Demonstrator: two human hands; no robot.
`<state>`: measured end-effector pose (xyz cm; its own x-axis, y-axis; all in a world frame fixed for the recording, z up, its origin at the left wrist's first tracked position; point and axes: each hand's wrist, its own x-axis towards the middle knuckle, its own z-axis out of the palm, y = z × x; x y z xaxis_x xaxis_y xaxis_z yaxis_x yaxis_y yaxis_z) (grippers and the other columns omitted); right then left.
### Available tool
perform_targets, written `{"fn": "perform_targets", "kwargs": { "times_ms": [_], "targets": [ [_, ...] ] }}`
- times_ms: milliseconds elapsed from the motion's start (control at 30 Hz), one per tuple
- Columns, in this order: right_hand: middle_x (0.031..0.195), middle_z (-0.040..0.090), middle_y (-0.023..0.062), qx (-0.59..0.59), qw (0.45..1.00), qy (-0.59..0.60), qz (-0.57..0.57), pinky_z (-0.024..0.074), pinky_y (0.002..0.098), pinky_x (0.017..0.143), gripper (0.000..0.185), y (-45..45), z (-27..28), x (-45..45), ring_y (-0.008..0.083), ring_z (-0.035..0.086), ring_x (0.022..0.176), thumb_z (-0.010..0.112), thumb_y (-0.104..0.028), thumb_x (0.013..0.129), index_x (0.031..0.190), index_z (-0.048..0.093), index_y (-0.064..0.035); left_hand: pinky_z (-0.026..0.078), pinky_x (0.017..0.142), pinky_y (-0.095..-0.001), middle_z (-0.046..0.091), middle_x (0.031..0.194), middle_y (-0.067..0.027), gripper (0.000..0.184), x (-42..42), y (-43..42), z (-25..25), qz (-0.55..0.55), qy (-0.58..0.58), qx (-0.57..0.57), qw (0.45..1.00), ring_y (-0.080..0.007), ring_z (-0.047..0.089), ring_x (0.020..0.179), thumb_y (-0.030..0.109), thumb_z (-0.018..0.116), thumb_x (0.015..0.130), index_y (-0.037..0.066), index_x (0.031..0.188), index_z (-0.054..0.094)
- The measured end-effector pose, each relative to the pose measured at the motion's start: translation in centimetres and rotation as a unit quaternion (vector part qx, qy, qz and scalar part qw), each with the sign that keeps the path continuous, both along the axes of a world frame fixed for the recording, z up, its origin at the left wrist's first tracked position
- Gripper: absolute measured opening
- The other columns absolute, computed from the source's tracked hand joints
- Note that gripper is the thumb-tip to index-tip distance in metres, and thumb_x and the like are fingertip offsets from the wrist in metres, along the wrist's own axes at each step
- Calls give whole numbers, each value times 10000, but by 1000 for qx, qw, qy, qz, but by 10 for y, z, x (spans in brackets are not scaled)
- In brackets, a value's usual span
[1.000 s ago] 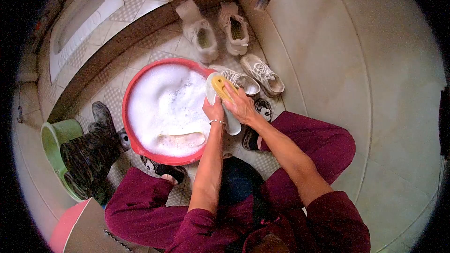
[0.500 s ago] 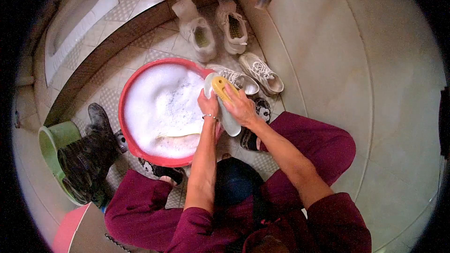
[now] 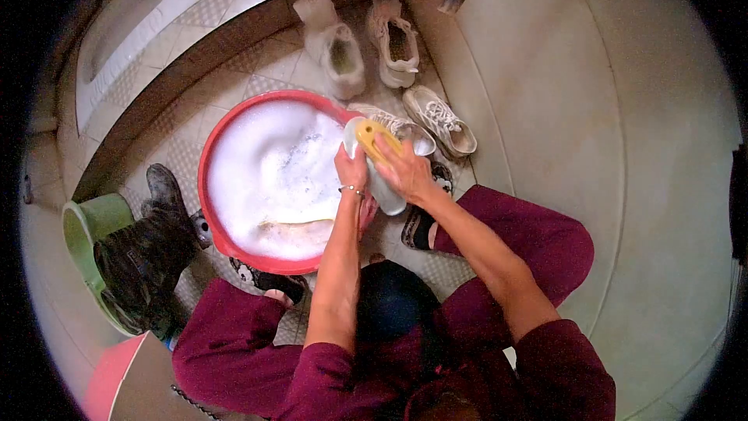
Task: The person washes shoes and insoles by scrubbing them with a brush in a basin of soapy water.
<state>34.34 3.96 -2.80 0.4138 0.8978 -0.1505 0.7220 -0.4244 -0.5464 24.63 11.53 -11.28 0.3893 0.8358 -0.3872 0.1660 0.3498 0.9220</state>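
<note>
My left hand (image 3: 351, 168) is closed round a pale, whitish shoe (image 3: 389, 196) at the right rim of a red basin (image 3: 206, 175). What seems to be its sole faces up. In my right hand (image 3: 408, 173) is a yellow scrubbing brush (image 3: 371, 139), pressed against the shoe's upper end; its bristles are hidden. White suds (image 3: 269, 156) fill the basin, and a pale edge of something shows through the foam near the front. Just beyond my hands lie two white lace-up sneakers, one (image 3: 440, 121) beside the other (image 3: 401, 126), which the brush partly hides.
Two more pale shoes, one left (image 3: 340, 54) and one right (image 3: 396, 43), stand by the back step (image 3: 195, 47). On the left, a dark boot (image 3: 148, 257) leans against a green tub (image 3: 109, 217). A wall (image 3: 561, 109) rises on the right.
My right hand and the brush have shifted slightly to the right along the shoe. The view has moved a little. Both hands keep their hold.
</note>
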Motion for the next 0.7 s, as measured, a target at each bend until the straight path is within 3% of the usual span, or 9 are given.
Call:
{"fn": "perform_targets", "kwargs": {
  "times_ms": [100,200,267,400,467,533,600,667,700],
  "targets": [
    [976,436,231,-55,997,-44,22,469,433,660,561,24,-6,0,389,540,783,530,-320,797,1319,332,-259,441,751,-350,626,917,-148,290,1,-3,-19,-17,31,126,991,-250,589,853,115,503,787,-26,1036,544],
    [984,437,237,-90,993,-78,17,469,434,656,562,70,2,10,390,541,787,519,-333,803,1325,319,-269,437,761,-351,614,946,-169,324,-4,2,2,-64,12,70,995,-273,585,878,117,489,792,-21,1084,520],
    [994,437,238,-78,995,-54,-11,469,435,665,558,78,16,17,394,540,787,509,-343,807,1326,317,-271,435,763,-353,608,951,-175,329,-2,-2,13,-23,0,92,995,-268,581,879,146,495,805,-14,1092,518],
    [1004,440,229,-14,999,-38,8,465,432,700,556,28,13,6,402,533,812,488,-364,812,1330,309,-267,432,789,-343,607,966,-153,320,-1,-8,10,-7,35,20,999,-249,571,890,160,498,824,-9,1095,517],
    [1071,427,248,-107,994,-8,35,462,447,710,565,16,6,-2,407,526,848,485,-354,811,1336,303,-251,433,779,-349,602,969,-167,324,3,-9,6,30,-38,23,999,-260,573,879,173,493,827,-11,1093,517],
    [938,461,241,-18,996,-79,28,466,469,679,611,29,-22,-2,401,555,709,539,-369,777,1330,297,-275,432,779,-341,600,973,-169,314,4,0,4,24,-13,38,999,-262,573,876,150,490,825,-14,1092,518],
    [980,462,268,11,998,-59,13,459,473,699,595,63,-35,18,422,551,742,524,-348,795,1334,281,-284,432,779,-326,595,981,-174,297,0,-2,8,-3,22,62,998,-266,574,870,104,483,822,-19,1090,521],
    [953,486,273,26,992,-23,-125,449,466,717,577,97,-18,36,431,537,755,504,-332,811,1336,283,-243,431,780,-311,604,969,-140,289,4,3,7,54,-4,44,998,-226,570,859,89,511,814,-20,1082,526],
    [953,486,273,27,991,-25,-126,449,466,717,577,95,-10,39,431,537,755,504,-332,811,1336,283,-243,432,778,-296,591,984,-104,283,3,7,13,93,-61,-14,994,-192,552,864,101,525,825,-21,1080,522]
  ]
}}
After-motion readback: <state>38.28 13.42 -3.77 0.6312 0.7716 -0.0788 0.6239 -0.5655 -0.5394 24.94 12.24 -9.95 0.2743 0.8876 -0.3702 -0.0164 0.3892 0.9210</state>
